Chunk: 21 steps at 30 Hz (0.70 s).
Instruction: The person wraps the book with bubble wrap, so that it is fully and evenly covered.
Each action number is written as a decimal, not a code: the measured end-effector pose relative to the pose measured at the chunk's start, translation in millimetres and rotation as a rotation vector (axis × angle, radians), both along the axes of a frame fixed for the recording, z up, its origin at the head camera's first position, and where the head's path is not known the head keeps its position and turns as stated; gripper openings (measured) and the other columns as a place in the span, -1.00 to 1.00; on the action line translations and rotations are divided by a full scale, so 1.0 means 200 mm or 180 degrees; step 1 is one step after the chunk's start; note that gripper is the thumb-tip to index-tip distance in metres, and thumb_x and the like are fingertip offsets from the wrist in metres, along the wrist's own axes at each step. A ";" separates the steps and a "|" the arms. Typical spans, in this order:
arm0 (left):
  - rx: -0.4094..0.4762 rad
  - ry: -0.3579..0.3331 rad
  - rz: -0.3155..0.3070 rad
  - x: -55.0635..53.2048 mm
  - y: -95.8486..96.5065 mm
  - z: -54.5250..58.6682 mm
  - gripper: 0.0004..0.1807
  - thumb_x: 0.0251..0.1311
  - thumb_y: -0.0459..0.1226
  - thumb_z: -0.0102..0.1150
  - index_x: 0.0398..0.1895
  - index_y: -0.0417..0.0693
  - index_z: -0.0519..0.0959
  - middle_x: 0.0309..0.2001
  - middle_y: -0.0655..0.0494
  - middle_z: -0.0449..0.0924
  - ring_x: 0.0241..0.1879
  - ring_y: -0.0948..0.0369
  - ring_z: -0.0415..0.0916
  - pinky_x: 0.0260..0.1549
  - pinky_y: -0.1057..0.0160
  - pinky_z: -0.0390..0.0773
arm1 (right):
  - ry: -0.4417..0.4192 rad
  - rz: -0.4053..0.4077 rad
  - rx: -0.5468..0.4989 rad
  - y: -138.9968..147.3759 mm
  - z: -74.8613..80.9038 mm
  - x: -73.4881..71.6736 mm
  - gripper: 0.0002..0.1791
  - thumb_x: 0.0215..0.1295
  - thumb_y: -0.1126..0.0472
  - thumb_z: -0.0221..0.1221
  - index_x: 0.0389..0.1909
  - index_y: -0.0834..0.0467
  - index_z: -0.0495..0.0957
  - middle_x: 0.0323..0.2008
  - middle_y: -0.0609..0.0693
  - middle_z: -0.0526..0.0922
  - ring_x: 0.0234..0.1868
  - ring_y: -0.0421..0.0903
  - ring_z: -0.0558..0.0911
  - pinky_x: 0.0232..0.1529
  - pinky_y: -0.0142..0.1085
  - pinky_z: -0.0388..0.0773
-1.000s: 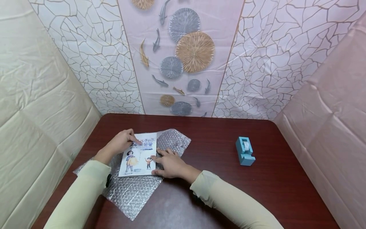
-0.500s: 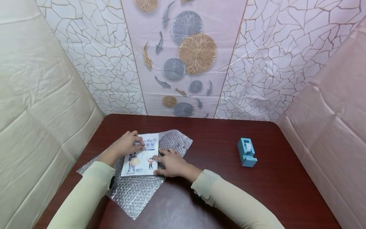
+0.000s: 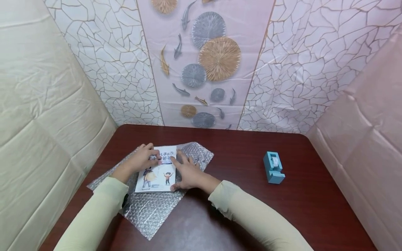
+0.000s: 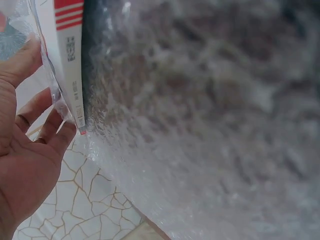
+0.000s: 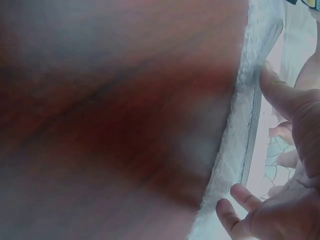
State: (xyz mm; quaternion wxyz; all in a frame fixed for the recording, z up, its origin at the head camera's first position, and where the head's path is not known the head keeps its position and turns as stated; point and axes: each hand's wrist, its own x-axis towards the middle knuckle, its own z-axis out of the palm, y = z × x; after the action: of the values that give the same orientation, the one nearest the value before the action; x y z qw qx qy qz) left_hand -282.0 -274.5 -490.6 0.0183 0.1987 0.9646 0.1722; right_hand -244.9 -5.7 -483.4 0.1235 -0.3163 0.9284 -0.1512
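Observation:
A thin book [image 3: 158, 179] with a white illustrated cover lies on a sheet of bubble wrap [image 3: 154, 212], which is turned at an angle under it. My left hand [image 3: 139, 159] rests over the book's upper left, thumb and bent fingers on the cover. In the left wrist view, its fingertips touch clear film along the book's spine [image 4: 71, 75], marked with red stripes. My right hand [image 3: 190, 174] lies at the book's right edge with spread fingers, thumb at the lower right corner. In the right wrist view, the thumb touches the book's page edge [image 5: 254, 130].
A blue tape dispenser [image 3: 274, 169] with a roll of tape stands on the right of the dark red table [image 3: 235, 153]. Patterned cloth [image 3: 216, 97] hangs behind the table, and pale quilted cloth [image 3: 50, 115] walls both sides.
My right fingers have moved up along the book's right edge and spread wider. The left hand has shifted slightly right over the cover. The whole view has drifted a little.

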 end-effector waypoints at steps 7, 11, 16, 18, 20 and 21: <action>-0.0017 0.0073 -0.0039 0.00 0.00 -0.01 -0.94 0.49 -0.14 0.43 -0.15 0.13 0.77 -0.12 0.04 0.46 -0.14 0.06 0.26 -0.17 0.07 0.36 | -0.0023 0.0060 0.0408 -0.05 0.02 -0.07 0.38 0.15 -0.44 0.54 0.84 -0.25 -0.08 0.86 -0.01 -0.34 0.78 0.37 -0.03 0.60 0.48 0.20; -0.0003 0.0045 -0.0035 -0.01 0.00 -0.01 -0.93 0.49 -0.15 0.43 -0.10 0.12 0.77 -0.09 0.03 0.48 -0.13 0.07 0.26 -0.15 0.07 0.39 | 0.0023 0.0108 0.0660 -0.09 0.02 -0.09 0.38 0.11 -0.48 0.53 0.83 -0.26 -0.04 0.86 -0.05 -0.30 0.83 0.27 -0.14 0.65 0.42 0.16; 0.0032 0.0005 -0.0027 0.00 0.00 -0.01 -0.94 0.50 -0.16 0.41 -0.09 0.11 0.77 -0.08 0.01 0.45 -0.12 0.05 0.25 -0.16 0.05 0.39 | 0.0020 0.0192 0.0908 -0.12 0.03 -0.11 0.35 0.12 -0.51 0.49 0.83 -0.24 -0.01 0.86 -0.07 -0.27 0.86 0.12 -0.27 0.67 0.45 0.09; 0.0068 -0.0040 0.0001 0.00 0.01 -0.01 -0.92 0.53 -0.14 0.38 -0.09 0.10 0.77 -0.02 -0.02 0.46 -0.06 0.01 0.28 -0.12 0.00 0.46 | 0.0070 0.0205 0.0999 -0.12 0.04 -0.11 0.34 0.11 -0.54 0.47 0.82 -0.25 0.02 0.86 -0.06 -0.26 0.86 0.14 -0.29 0.66 0.49 0.03; 0.0097 -0.0055 0.0037 0.01 0.01 -0.01 -0.92 0.55 -0.14 0.37 -0.12 0.10 0.76 0.14 -0.12 0.48 0.08 -0.10 0.36 -0.02 -0.13 0.56 | 0.0168 0.0218 0.1103 -0.13 0.05 -0.10 0.33 0.10 -0.58 0.44 0.81 -0.27 0.04 0.86 -0.03 -0.24 0.85 0.19 -0.28 0.65 0.52 0.03; 0.0110 -0.0054 0.0063 0.01 0.01 -0.01 -0.93 0.55 -0.15 0.37 -0.14 0.11 0.76 0.25 -0.18 0.47 0.18 -0.18 0.37 0.07 -0.23 0.59 | 0.0216 0.0222 0.1153 -0.13 0.06 -0.10 0.33 0.09 -0.60 0.43 0.81 -0.27 0.04 0.86 -0.01 -0.23 0.85 0.21 -0.27 0.65 0.53 0.02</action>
State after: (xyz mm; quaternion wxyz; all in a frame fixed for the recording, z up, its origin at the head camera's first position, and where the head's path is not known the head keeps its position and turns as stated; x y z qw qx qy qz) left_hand -280.7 -271.9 -493.3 0.0212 0.1879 0.9633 0.1907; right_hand -265.6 -31.5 -472.1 0.1522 -0.3258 0.9325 0.0336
